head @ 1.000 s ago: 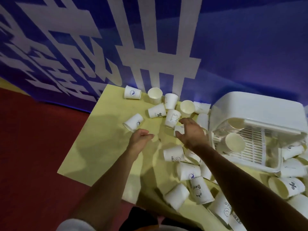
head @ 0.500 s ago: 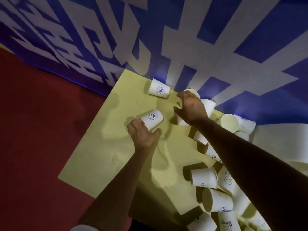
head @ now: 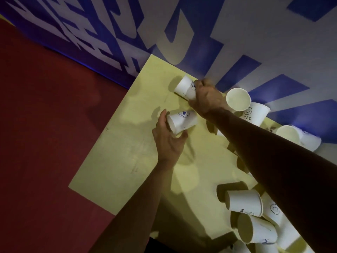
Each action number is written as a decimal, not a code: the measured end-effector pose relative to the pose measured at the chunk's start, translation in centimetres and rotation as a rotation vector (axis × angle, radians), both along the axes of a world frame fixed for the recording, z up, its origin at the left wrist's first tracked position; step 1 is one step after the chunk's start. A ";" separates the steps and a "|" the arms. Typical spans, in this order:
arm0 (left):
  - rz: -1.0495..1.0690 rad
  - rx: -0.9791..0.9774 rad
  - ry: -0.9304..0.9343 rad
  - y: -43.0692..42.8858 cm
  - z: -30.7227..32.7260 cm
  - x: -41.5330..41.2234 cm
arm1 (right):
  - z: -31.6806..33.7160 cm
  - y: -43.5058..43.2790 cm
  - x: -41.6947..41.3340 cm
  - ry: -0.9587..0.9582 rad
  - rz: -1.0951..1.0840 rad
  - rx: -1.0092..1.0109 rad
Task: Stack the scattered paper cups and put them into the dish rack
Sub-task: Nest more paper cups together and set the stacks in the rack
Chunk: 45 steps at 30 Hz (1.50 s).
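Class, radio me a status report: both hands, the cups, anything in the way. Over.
Left hand grips near cup. Right hand grips far cup. The two not yet nested; dish rack out of view. Loose cups lie beside right arm.

Yellow table (head: 116, 161) on red floor (head: 45, 125), blue-white banner (head: 200, 24) behind

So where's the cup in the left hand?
Mid-frame in the head view: the left hand holds that cup over the yellow table, nearer than the far cup in the right hand.
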<state>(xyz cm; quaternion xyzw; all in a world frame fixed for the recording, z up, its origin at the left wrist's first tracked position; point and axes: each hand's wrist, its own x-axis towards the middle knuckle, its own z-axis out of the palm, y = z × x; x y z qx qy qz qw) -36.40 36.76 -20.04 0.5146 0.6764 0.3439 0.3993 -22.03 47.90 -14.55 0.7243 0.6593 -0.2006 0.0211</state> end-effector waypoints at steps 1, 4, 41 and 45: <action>-0.013 0.039 0.010 0.0 0.0 -0.1 | 0.2 -0.3 -0.1 0.011 -0.011 0.000; -0.026 0.078 0.006 -0.2 0.6 -0.2 | 1.2 -1.8 0.1 0.029 -0.008 0.049; -0.431 -0.074 0.029 -24.8 13.9 20.0 | 13.5 -41.8 25.9 0.515 -0.300 0.341; -0.508 -0.107 0.009 -25.3 14.1 23.2 | 12.0 -45.0 28.8 0.492 -0.373 0.378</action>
